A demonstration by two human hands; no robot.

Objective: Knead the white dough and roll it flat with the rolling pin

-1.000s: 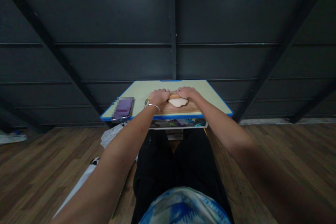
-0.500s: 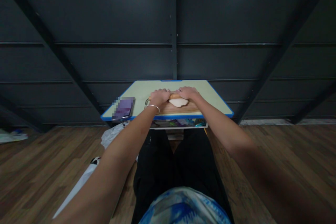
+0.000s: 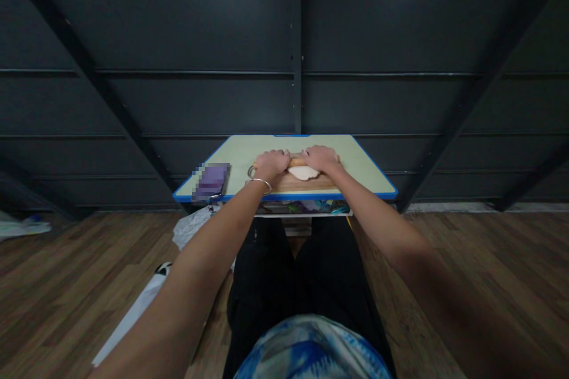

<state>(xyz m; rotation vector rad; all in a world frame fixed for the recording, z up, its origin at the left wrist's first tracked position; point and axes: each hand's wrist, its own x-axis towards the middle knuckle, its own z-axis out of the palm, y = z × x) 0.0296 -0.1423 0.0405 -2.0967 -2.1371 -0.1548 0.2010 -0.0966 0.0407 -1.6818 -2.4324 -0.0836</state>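
A wooden rolling pin (image 3: 297, 162) lies crosswise over a wooden board (image 3: 299, 185). My left hand (image 3: 272, 161) is closed around its left part, and my right hand (image 3: 320, 157) grips the right part. Between the hands, a flat, pale piece of dough (image 3: 303, 173) with an uneven edge shows on the near side of the pin. How far the dough reaches under the pin is hidden. A metal bangle (image 3: 262, 183) circles my left wrist.
The board rests on a pale, blue-edged table (image 3: 368, 179). A purple phone-like thing (image 3: 212, 181), partly pixelated, lies at its left. Various items fill the shelf (image 3: 306, 207) beneath. A white bag (image 3: 190, 227) hangs at lower left. Behind stands a dark panelled wall (image 3: 200, 29).
The view has shifted slightly. Both hands keep their hold on the rolling pin, and the dough looks almost the same.
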